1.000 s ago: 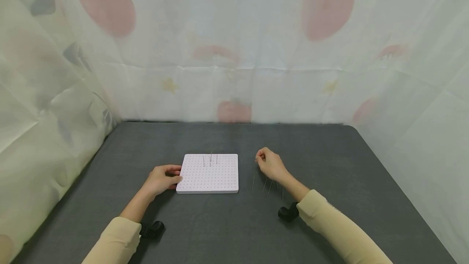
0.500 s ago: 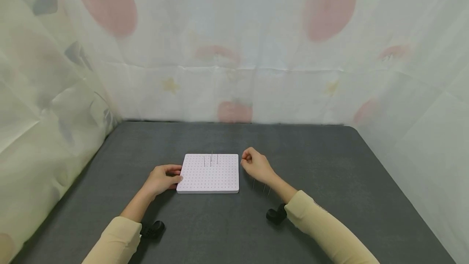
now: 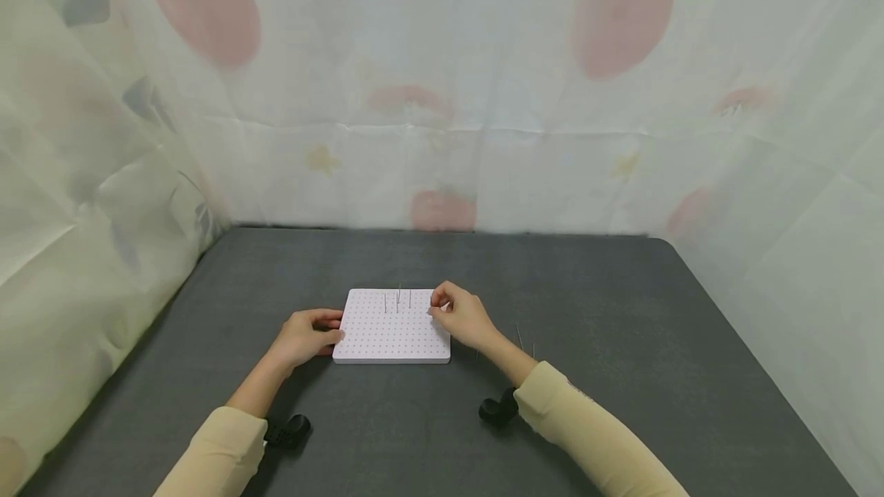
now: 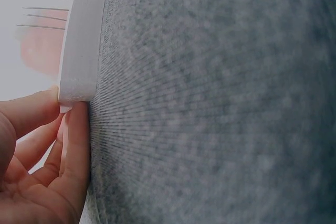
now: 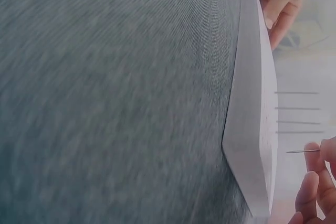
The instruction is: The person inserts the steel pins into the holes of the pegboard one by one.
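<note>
A white pegboard [image 3: 390, 340] full of small holes lies flat on the table. Several thin metal pins [image 5: 298, 108] stand upright in its far part. My left hand [image 3: 300, 340] holds the board's left edge, its thumb [image 4: 37, 109] on the top rim and its fingers against the side. Over the board's right part, my right hand [image 3: 464, 319] pinches another thin pin [image 5: 303, 151] between thumb and finger. In the right wrist view that pin points at the board's top face, its tip apart from it.
A few loose pins [image 3: 519, 336] lie on the dark grey table [image 3: 594, 305] right of the board, partly hidden by my right forearm. Fruit-patterned curtains [image 3: 442, 98] hang behind and beside the table. Black wrist devices [image 3: 499, 409] sit under both forearms.
My right hand has moved left, from beside the loose pins to over the board's right part, carrying a pin. The left hand and the board have stayed in place.
</note>
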Tool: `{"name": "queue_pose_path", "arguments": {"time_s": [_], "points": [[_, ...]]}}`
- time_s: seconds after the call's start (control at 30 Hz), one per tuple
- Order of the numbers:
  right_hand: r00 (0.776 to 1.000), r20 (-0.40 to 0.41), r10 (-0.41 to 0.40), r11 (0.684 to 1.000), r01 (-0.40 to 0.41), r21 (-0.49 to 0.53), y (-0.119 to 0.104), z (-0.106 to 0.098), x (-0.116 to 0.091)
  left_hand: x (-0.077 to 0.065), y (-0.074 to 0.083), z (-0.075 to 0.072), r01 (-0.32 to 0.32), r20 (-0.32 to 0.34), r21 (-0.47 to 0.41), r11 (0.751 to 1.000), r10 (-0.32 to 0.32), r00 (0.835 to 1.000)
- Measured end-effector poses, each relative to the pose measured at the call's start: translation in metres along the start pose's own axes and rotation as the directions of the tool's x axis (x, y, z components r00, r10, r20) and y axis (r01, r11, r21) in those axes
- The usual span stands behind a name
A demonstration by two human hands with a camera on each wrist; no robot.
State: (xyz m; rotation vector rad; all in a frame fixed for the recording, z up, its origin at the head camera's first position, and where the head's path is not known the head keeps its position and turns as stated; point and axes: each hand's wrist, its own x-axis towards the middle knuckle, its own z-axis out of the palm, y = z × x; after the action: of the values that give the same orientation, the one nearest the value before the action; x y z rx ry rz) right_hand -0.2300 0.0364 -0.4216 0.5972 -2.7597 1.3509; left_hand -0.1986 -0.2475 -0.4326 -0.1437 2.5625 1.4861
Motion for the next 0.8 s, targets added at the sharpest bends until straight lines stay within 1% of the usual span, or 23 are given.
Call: {"name": "queue_pose_path", "arguments": {"time_s": [0.13, 0.53, 0.8], "points": [[1.000, -0.003, -0.007, 1.000, 0.007, 0.000, -0.005, 0.006, 0.003, -0.001, 0.001, 0.000, 0.002, -0.001, 0.001, 1.000, -0.002, 1.000], [1.000, -0.026, 0.000, 0.999, 0.001, 0.054, -0.020, 0.026, 0.011, -0.001, 0.001, 0.000, 0.008, -0.003, 0.003, 1.000, -0.008, 1.000], [0.994, -0.093, -0.062, 0.995, 0.069, 0.072, -0.029, 0.039, 0.012, 0.000, 0.001, 0.000, 0.008, -0.003, -0.008, 1.000, -0.008, 1.000]]}}
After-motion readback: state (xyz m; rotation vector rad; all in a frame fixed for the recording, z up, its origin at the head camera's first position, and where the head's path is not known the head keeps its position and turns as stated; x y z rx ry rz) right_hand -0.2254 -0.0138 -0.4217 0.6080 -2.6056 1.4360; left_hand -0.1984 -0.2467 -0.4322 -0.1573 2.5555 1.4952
